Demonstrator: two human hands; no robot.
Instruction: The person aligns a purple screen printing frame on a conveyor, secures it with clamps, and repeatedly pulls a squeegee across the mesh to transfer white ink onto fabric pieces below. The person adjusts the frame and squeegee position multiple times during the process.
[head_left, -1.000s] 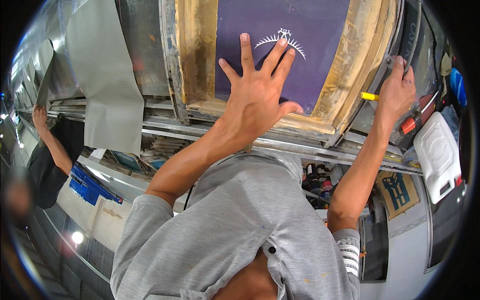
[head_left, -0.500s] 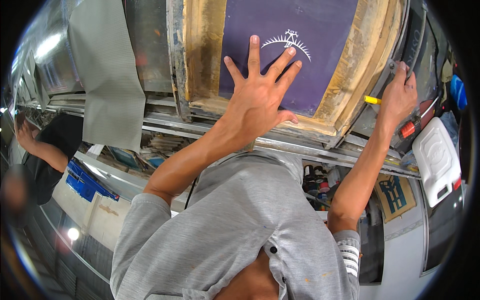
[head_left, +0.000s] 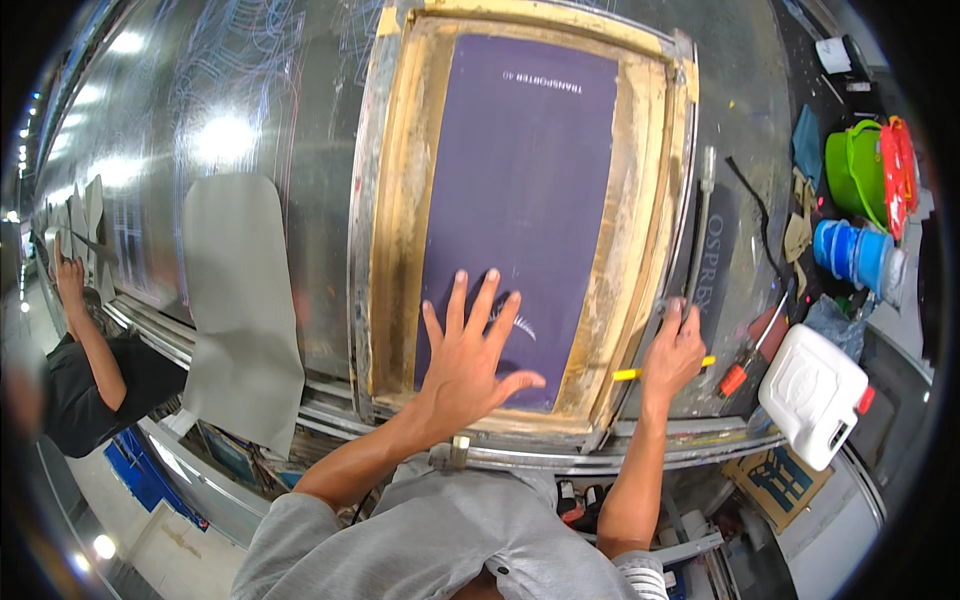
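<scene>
Two hands, one frame and one panel are in view. Left hand (head_left: 465, 370): fingers spread wide, palm down over the near end of the purple panel (head_left: 530, 200). Right hand (head_left: 672, 355): fingers curled narrow at the wooden frame's (head_left: 655, 150) right edge; what they grip cannot be told. One yellow stick (head_left: 627, 375) crosses the right hand, its middle hidden. Beyond the left fingertips, open panel surface extends to the far edge. Left of the left hand, one grey sheet (head_left: 240, 290) overhangs the counter's (head_left: 325, 280) near edge. The left fingers partly cover one white motif (head_left: 517, 325).
</scene>
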